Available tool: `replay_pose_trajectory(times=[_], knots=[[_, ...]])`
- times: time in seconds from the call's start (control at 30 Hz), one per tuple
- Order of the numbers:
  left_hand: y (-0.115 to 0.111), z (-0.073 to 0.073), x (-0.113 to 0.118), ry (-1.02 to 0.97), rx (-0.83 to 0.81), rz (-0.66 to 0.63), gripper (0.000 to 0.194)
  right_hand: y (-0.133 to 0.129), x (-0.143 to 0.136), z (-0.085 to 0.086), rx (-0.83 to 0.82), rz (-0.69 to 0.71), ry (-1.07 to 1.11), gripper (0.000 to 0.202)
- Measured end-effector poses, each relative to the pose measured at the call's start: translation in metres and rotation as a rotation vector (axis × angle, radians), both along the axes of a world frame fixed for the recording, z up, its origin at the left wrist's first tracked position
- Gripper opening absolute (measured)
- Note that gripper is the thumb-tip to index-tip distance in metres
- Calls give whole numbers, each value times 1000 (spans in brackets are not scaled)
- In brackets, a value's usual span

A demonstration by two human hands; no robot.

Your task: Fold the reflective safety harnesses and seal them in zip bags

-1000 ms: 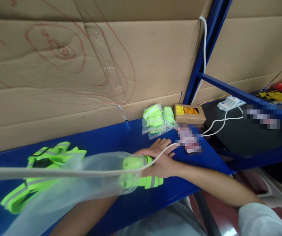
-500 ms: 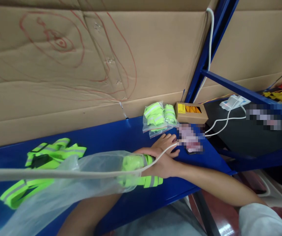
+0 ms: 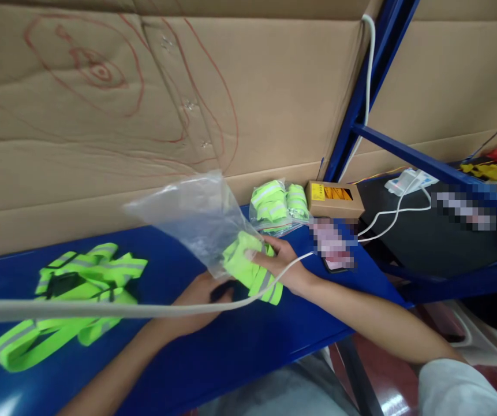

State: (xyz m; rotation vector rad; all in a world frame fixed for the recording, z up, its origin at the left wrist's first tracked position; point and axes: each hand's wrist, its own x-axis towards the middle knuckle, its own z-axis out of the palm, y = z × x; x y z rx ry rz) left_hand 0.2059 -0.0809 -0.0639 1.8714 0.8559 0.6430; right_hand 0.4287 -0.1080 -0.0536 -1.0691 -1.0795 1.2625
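Observation:
My right hand (image 3: pixel 287 268) is closed around a folded yellow-green reflective strap (image 3: pixel 246 263) with grey bands, thumb across its top. A clear plastic bag (image 3: pixel 191 216) stands up from this bundle, leaning to the left; whether the strap lies inside it I cannot tell. Below the bag's lower edge, my left hand (image 3: pixel 200 300) has its fingers curled near something dark that is too shadowed to name. Farther left, a loose heap of reflective straps (image 3: pixel 88 266) with black buckles lies on the blue table (image 3: pixel 248 352).
Bagged reflective straps (image 3: pixel 269 202) stand at the back beside a cardboard box (image 3: pixel 337 199) with orange contents. A phone (image 3: pixel 332 248) with a blurred screen lies to the right. A white cable (image 3: pixel 114 309) crosses in front of the hands. A blue metal post (image 3: pixel 361 98) rises behind.
The plastic bag has swung from lying across the left forearm to standing up behind the hands. My left hand has moved left, away from my right, which now shows gripping the bundle.

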Motion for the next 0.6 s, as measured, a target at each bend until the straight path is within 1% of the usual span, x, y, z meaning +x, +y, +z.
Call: replay_pose_trajectory(times=[0.03,0.1,0.17,0.2,0.27,0.37,0.43,0.5,0.6], knots=[[1,0,-7,-66,-89,17,34,2,0,-1,-30,-33,22,47],[2,2,-14,-306,-312,88,50,4,-2,-2,-53,-71,38,48],[3,5,-9,-557,-484,150,71,5,-4,-2,-55,-87,37,49],[2,7,-2,-618,-529,172,78,5,-5,-3,-60,-91,34,50],[2,11,16,-614,-557,229,85,6,-8,-4,-83,-92,14,52],[0,13,36,-568,-506,369,77,10,-13,-6,-119,-88,-61,49],[-1,9,41,-605,-477,447,69,13,-16,-7,-134,-77,-98,47],[-2,4,39,-652,-479,492,64,14,-18,-9,-118,-63,-123,44],[-5,-3,35,-688,-503,474,61,13,-19,-11,-53,-55,-194,41]])
